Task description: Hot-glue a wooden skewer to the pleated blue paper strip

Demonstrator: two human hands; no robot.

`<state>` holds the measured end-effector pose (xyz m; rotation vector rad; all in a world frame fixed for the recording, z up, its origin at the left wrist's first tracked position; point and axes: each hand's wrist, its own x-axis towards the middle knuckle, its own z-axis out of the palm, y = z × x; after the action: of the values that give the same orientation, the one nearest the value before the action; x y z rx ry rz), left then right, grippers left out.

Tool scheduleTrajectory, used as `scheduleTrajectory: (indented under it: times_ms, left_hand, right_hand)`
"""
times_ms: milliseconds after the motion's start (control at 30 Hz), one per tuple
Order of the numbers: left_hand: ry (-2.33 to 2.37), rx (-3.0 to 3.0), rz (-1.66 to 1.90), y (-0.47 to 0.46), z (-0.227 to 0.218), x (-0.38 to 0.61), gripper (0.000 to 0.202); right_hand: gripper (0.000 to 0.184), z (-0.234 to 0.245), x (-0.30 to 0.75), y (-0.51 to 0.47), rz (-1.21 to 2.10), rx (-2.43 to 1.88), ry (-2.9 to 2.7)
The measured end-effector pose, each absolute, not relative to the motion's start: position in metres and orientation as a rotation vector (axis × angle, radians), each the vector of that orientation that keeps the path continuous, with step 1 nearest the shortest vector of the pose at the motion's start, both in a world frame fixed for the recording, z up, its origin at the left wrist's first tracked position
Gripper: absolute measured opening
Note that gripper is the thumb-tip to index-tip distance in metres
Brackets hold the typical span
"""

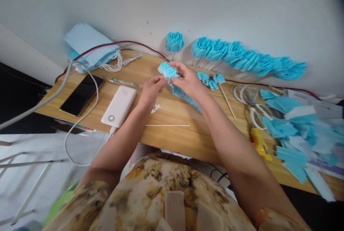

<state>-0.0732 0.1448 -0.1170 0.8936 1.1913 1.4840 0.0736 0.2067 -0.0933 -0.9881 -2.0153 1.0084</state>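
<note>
Across the middle of the head view runs a wood-grained worktop (174, 138), set against a pale wall (166, 1) that fills the upper part of the frame. At the lower left, a light floor and thin metal bars show beneath its edge.

On the worktop's left side, a stack of light blue sheets (88, 43) lies near the wall, with a dark phone (80, 95) and a white power bank (119, 105) below it. Upper centre, one blue paper flower (174, 42) stands alone; a row of blue paper flowers (232, 53) on sticks leans along the wall to the upper right. At the right of the frame are white-handled scissors (254, 119), a yellow glue gun (259, 143) and a spread of blue pieces (282, 127). A thin white stick (168, 125) lies near the front edge, centre.

Centre of the frame, both hands meet above the worktop on a gathered blue strip (168, 70). The left hand (155, 87) pinches its lower edge, thumb and forefinger close together. The right hand (189, 80) curves round its right end, thumb below and fingers above, narrowly parted with the folds between. More pleated blue hangs under the right wrist; the fingers hide whether it joins on.
</note>
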Motion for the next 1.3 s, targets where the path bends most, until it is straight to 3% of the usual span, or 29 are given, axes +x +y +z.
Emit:
scheduleTrajectory:
  times_ms: [167,333,567,800,1000,1133,1300]
  left_hand:
    - [1.17,0.868,1.499,0.145,-0.115,-0.072,0.033]
    - [1.21,0.933,1.418,0.143,-0.109,-0.071,0.014]
    - [1.249,0.89,1.448,0.146,-0.113,-0.072,0.022]
    - [1.231,0.903,1.439,0.147,-0.116,-0.073,0.02]
    - [1.276,0.938,1.406,0.144,-0.112,-0.072,0.01]
    - [1.289,0.924,1.44,0.146,-0.114,-0.073,0.012]
    - [1.285,0.914,1.455,0.148,-0.118,-0.073,0.01]
  right_hand:
    - [0.056,-0.093,0.077,0.213,1.027,-1.035,-1.982]
    - [0.056,-0.093,0.078,0.215,1.027,-1.02,-2.001]
    - [0.043,-0.09,0.081,0.213,0.926,-1.046,-2.015]
    - [0.057,-0.106,0.087,0.222,1.084,-0.934,-2.013]
    - [0.059,-0.116,0.085,0.231,1.201,-0.851,-1.948]
    - [0.045,-0.106,0.088,0.22,0.981,-0.899,-1.969]
    - [0.015,-0.084,0.091,0.192,0.306,-0.987,-2.203]
